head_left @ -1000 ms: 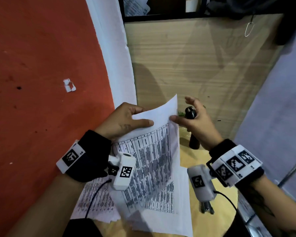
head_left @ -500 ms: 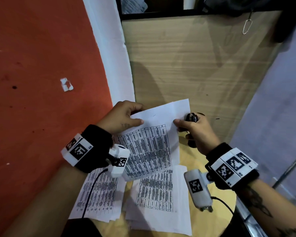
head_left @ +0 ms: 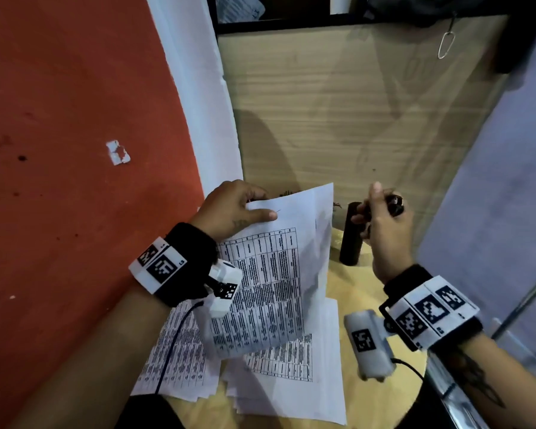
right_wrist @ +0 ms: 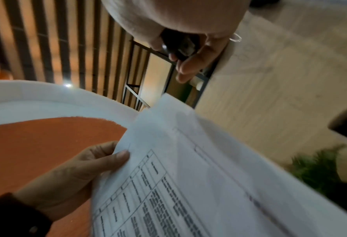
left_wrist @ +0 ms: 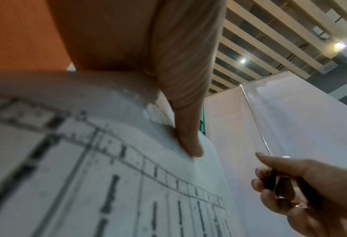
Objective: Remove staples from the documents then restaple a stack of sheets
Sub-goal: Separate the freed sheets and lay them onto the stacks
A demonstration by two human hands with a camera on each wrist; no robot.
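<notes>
A stapled document (head_left: 279, 274) with printed tables is held up over the table. My left hand (head_left: 257, 205) pinches its top left corner, thumb on top just beside a small staple (head_left: 278, 211). The same pinch shows in the left wrist view, thumb (left_wrist: 187, 128) pressed on the sheet (left_wrist: 107, 176). My right hand (head_left: 375, 209) is off to the right, clear of the paper, fingers curled round a small black tool (head_left: 395, 204). In the right wrist view the tool (right_wrist: 178, 46) sits in the curled fingers, above the document (right_wrist: 188, 176).
Loose printed sheets (head_left: 291, 382) and a second pile (head_left: 180, 351) lie on the round wooden table (head_left: 347, 292). A black cylinder (head_left: 350, 236) stands just behind the document. A wooden panel (head_left: 353, 119) rises at the back, an orange surface (head_left: 75, 150) to the left.
My right hand has let go of the document's right corner and drawn off to the right with the black tool. The left hand keeps its pinch on the corner.
</notes>
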